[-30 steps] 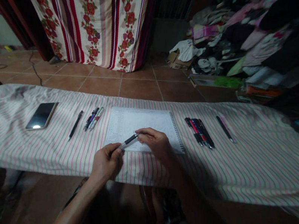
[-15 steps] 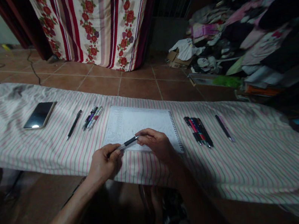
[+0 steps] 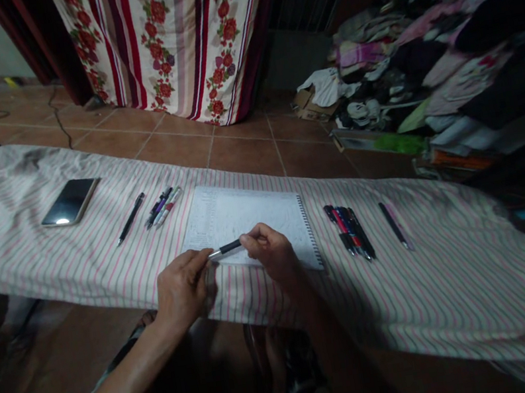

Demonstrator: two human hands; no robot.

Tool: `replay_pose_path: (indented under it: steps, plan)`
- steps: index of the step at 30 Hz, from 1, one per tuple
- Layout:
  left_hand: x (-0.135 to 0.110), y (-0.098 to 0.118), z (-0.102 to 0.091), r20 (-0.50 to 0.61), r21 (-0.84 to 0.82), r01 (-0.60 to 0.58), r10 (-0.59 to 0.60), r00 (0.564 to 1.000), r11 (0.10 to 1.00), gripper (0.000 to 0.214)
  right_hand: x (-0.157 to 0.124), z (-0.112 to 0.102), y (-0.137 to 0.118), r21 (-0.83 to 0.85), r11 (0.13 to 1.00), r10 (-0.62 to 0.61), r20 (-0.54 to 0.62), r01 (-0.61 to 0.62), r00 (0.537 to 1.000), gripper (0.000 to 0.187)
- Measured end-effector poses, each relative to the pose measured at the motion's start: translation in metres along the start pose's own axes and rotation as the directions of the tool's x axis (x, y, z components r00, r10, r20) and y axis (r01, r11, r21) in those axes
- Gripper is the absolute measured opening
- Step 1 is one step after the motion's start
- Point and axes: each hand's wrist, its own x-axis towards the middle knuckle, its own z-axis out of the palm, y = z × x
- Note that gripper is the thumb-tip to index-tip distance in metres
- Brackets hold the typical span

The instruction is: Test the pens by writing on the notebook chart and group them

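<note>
Both hands hold one pen (image 3: 229,248), dark with a silvery end, slantwise over the near part of a spiral notebook (image 3: 254,208). My left hand (image 3: 184,286) is closed on the silvery end, its fingertips pinched together. Around the dark end, at the right, the fingers of my right hand (image 3: 270,249) are curled shut. The notebook lies open at a page with faint writing, its wire binding along the right side. My fingers cover both tips of the pen.
Left of the notebook lie a small group of pens (image 3: 163,206), a single black pen (image 3: 130,220) and a phone (image 3: 71,202). To its right are several pens (image 3: 350,232) and a dark pen beside a purple one (image 3: 393,225). A striped cloth (image 3: 456,271) covers the table.
My right hand has curled its fingers more tightly around the pen's dark end. My left hand has turned slightly, and more of the silvery end shows beside it.
</note>
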Motion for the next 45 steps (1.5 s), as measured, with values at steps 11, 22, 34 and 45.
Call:
replay_pose_path:
  steps: [11, 22, 34, 45]
  plan:
    - [-0.003, 0.002, 0.002, -0.076, 0.153, -0.232, 0.246, 0.966, 0.961, 0.035, 0.001, 0.007, 0.001, -0.18, 0.984, -0.025, -0.062, 0.013, 0.998, 0.046]
    - [0.001, -0.002, 0.009, 0.153, -0.247, 0.276, -0.244, 0.958, 0.929, 0.029, 0.005, 0.009, 0.004, 0.218, 0.967, 0.138, -0.029, -0.129, 0.99, 0.054]
    - [0.0, -0.007, 0.013, 0.217, -0.31, 0.397, -0.342, 0.914, 0.864, 0.031, 0.004, -0.001, -0.001, 0.167, 0.985, 0.042, -0.039, -0.035, 0.998, 0.02]
    - [-0.001, 0.004, 0.007, 0.083, -0.123, 0.14, -0.131, 0.988, 0.982, 0.028, 0.001, 0.004, 0.0, -0.105, 0.994, -0.044, -0.134, 0.03, 0.99, 0.036]
